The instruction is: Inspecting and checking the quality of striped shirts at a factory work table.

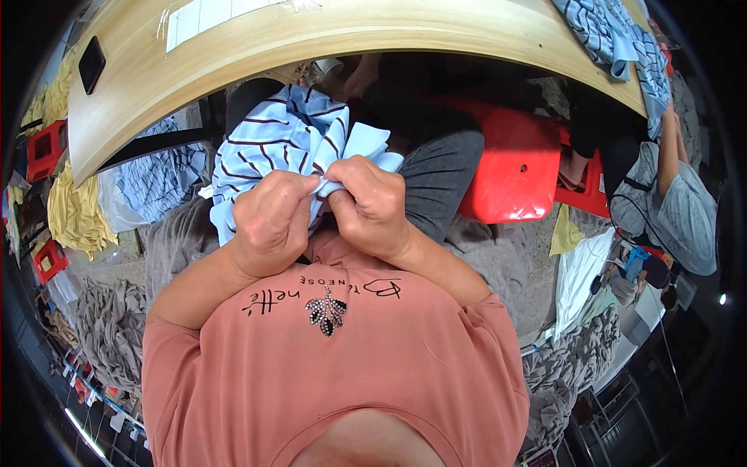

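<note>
A light blue garment with dark stripes [268,136] lies bunched over my lap, below the table's front edge. My left hand [274,214] is closed, pinching the cloth at a plain blue edge. Close beside it, my right hand [366,202] is closed too, its thumb and bent forefinger gripping the same edge. The two sets of knuckles nearly meet in front of my chest. A plain blue flap [366,142] of the garment sticks up behind my right hand. The exact bit of cloth between my fingertips is mostly hidden.
The wooden table [233,43] curves across the front, with a black phone [92,65] at its left. A red stool [510,167] stands right. Another striped garment [603,35] lies at the table's right end, near another person [673,206]. Yellow cloth [76,206] and grey cloth [109,331] are piled left.
</note>
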Demonstrator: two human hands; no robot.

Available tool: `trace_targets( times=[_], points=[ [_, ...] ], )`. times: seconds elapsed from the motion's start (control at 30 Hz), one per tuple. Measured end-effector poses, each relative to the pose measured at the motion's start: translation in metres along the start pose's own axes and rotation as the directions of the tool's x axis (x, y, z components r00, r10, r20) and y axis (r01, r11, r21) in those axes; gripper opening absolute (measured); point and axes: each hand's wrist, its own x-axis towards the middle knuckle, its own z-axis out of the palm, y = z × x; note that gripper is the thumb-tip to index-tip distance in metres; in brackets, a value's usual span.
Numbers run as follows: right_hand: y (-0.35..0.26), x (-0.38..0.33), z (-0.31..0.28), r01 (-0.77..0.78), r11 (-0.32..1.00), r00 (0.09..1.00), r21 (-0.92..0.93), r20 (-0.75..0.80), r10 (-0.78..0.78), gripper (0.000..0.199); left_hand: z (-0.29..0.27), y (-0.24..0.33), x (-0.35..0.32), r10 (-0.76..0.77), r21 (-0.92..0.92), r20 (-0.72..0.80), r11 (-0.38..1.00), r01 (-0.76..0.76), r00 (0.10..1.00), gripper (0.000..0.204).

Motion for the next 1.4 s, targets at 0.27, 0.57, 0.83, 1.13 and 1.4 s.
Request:
trace_targets(
  times=[0.27, 0.57, 0.83, 1.13, 1.4],
  points=[
    [0.010, 0.009, 0.007, 0.105, 0.971, 0.994, -0.215, 0.052, -0.096, 0.027, -0.002, -0.001, 0.005, -0.027, -0.009, -0.002, 1.000, 0.027, 1.000, 0.018],
    [0.017, -0.008, -0.010, 0.257, 0.930, 0.966, -0.263, 0.086, -0.243, 0.036, -0.043, -0.020, -0.026, 0.189, 0.178, 0.100, 0.963, -0.205, 0.977, 0.024],
    [0.004, -0.009, -0.005, 0.441, 0.884, 0.895, -0.153, 0.152, -0.420, 0.030, -0.038, -0.006, -0.009, -0.186, -0.027, 0.236, 0.980, 0.198, 0.954, 0.032],
    [0.001, -0.010, -0.016, 0.407, 0.890, 0.913, -0.206, 0.068, -0.402, 0.038, -0.020, -0.009, 0.006, -0.548, -0.325, 0.558, 0.547, 0.771, 0.624, 0.009],
    [-0.003, -0.007, -0.017, 0.462, 0.876, 0.885, -0.137, 0.138, -0.445, 0.034, -0.010, -0.007, 0.006, -0.626, -0.539, 0.545, 0.247, 0.805, 0.557, 0.007]
  ],
)
